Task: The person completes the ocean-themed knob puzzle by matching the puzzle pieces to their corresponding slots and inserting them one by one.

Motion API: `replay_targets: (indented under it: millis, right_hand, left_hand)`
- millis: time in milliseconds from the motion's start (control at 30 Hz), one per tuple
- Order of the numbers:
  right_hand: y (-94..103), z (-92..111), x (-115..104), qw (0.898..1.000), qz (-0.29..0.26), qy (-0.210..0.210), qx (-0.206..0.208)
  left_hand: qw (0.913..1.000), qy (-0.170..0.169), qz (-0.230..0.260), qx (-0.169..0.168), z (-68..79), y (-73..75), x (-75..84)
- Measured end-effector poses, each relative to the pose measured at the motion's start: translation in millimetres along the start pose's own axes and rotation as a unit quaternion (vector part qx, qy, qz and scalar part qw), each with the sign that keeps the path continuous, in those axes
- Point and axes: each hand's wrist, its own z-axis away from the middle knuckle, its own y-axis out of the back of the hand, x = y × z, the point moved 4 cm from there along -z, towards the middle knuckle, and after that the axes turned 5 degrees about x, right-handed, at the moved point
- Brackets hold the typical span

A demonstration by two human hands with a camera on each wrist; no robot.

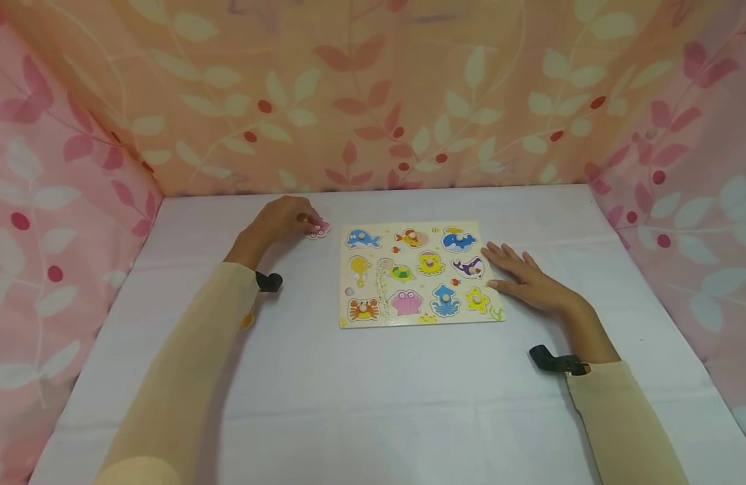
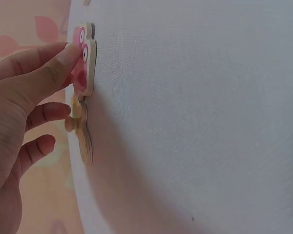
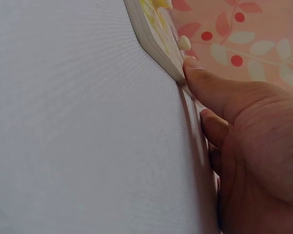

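At the far left of the board, my left hand (image 1: 284, 219) pinches a pink seashell puzzle piece (image 1: 319, 230) with two round eyes. In the left wrist view, thumb and forefinger meet on the pink piece (image 2: 83, 66), close to the cloth. Just past it, beneath the other curled fingers, lies a second wooden piece (image 2: 83, 129) with a knob. The puzzle board (image 1: 373, 322) shows sea animals, several with knobs; its pink shell spot bears no knob. My right hand (image 1: 533, 283) touches the board's right edge with fingers extended; the right wrist view shows the thumb against that edge.
A white cloth (image 1: 373, 404) covers the table. An orange-yellow piece (image 1: 247, 320) lies partly hidden beside the left sleeve. Floral curtains (image 1: 373, 101) stand at the back and both sides. A black wrist camera (image 1: 554, 361) sits on the right wrist.
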Motion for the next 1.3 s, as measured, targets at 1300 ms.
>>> replay_targets:
  millis: [1300]
  right_hand:
    - [6.2, 3, 4, 1.0, 0.012, -0.021, -0.007]
  left_hand:
    - [0.9845, -0.037, -0.171, 0.005, 3.4, -2.4, 23.1]
